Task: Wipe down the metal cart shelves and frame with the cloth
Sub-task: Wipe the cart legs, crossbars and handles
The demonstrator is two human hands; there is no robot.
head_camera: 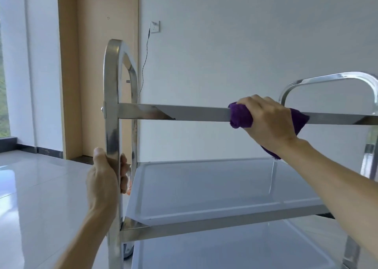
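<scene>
A stainless steel cart fills the view, with a near front rail [184,112] running across at top-shelf height. My right hand [268,119] presses a purple cloth [240,115] onto that rail, right of its middle; part of the cloth hangs below my wrist. My left hand [104,178] is wrapped around the cart's near left upright post [111,125], below the rail. A flat metal shelf [204,189] lies under the rail, and a lower shelf [225,250] shows beneath it.
Curved handle loops rise at the left end [117,50] and the right end [335,78] of the cart. A white wall with a socket and hanging cable [154,26] stands behind. A wooden door [98,64] is at left. Glossy tiled floor [41,197] spreads left.
</scene>
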